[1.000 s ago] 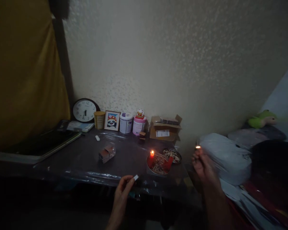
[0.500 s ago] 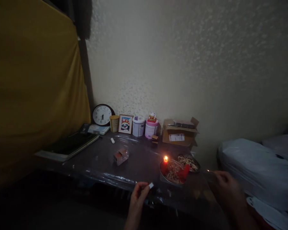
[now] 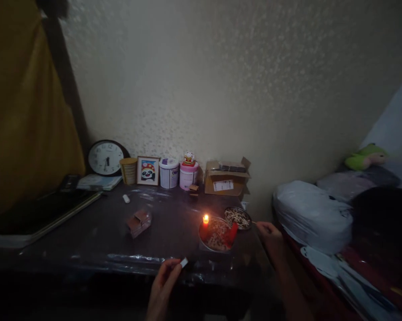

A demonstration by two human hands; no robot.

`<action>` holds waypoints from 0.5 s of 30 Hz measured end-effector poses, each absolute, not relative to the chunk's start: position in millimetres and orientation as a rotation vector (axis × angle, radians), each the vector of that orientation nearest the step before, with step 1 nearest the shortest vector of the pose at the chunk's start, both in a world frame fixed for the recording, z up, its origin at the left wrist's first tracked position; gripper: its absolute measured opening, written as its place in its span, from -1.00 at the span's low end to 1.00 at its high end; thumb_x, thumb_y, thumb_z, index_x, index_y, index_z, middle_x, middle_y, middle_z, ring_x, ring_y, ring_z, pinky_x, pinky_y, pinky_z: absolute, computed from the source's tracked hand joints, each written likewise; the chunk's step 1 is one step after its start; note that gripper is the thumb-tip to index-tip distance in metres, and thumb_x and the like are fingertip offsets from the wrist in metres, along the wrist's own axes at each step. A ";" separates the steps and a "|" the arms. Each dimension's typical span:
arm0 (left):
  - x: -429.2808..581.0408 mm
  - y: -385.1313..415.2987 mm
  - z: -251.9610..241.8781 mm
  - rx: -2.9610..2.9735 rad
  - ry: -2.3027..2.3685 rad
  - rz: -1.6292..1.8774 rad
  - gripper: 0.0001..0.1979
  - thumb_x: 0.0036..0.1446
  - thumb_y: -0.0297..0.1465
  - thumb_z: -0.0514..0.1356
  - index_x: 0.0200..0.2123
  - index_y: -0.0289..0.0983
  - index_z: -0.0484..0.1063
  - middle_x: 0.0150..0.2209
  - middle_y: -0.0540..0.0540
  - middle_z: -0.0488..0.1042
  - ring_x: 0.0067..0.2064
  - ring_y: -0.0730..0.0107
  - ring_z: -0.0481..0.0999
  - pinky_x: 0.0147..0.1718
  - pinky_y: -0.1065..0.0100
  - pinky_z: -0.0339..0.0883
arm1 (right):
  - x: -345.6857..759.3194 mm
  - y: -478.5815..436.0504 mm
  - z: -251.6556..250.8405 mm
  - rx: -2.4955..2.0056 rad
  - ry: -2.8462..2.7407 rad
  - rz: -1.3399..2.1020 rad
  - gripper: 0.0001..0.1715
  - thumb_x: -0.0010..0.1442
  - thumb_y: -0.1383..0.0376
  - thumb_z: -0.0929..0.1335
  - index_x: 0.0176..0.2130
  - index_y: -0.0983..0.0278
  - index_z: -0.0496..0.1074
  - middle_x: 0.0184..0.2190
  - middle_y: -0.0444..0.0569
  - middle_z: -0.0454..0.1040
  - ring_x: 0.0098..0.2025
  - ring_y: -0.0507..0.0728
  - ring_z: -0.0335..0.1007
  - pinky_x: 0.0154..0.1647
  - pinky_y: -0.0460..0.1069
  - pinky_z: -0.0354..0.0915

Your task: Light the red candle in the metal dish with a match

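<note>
My left hand [image 3: 164,281], at the table's front edge, pinches a small white rectangular piece [image 3: 184,262] between thumb and fingers. Farther right, my right hand [image 3: 269,234] has a thin matchstick [image 3: 254,222] between its fingertips, pointing left; no flame shows on it. The stick's tip is beside the rim of a round dish [image 3: 252,221] holding many pale sticks. In front of that dish is a round tin [image 3: 201,241] of brownish bits. A lit red candle [image 3: 205,223] stands at its left side, and a red piece [image 3: 232,232] sits at its right.
A plastic-wrapped pack of small boxes [image 3: 139,224] and a white block [image 3: 126,199] lie on the table's left half. Along the wall stand a clock [image 3: 105,158], a yellow tub [image 3: 129,171], a panda picture [image 3: 148,171], two jars and a cardboard box [image 3: 225,183]. White bags [image 3: 311,214] lie right.
The view has turned right. My right hand has moved left, bringing the matchstick to the dish of sticks; the small glow at its tip is gone. My left hand keeps its pinch.
</note>
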State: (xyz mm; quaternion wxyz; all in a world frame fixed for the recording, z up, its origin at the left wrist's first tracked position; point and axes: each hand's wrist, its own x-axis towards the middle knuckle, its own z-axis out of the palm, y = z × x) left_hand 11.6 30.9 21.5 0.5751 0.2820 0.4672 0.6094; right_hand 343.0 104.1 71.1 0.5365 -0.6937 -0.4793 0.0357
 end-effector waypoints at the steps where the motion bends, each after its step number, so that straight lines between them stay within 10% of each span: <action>1: 11.1 30.7 21.2 0.672 1.099 1.418 -0.53 -0.31 -0.06 0.33 -0.37 -0.26 0.43 -0.52 0.04 0.43 -0.51 0.41 0.38 -0.51 0.43 0.21 | 340.6 108.8 66.7 -1.643 -1.140 0.101 -0.59 -0.11 0.01 0.27 -0.47 0.28 0.45 -0.54 0.02 0.55 -0.46 0.20 0.47 -0.47 -0.02 0.32; 15: 3.9 31.6 20.7 0.791 1.223 1.342 -0.53 -0.29 0.00 0.28 -0.37 -0.22 0.45 -0.47 0.01 0.49 -0.35 0.27 0.44 -0.37 0.41 0.27 | 312.3 182.6 37.1 -1.540 -1.323 0.104 -0.69 -0.06 0.06 0.27 -0.53 0.23 0.42 -0.51 -0.02 0.55 -0.44 0.16 0.46 -0.33 0.01 0.34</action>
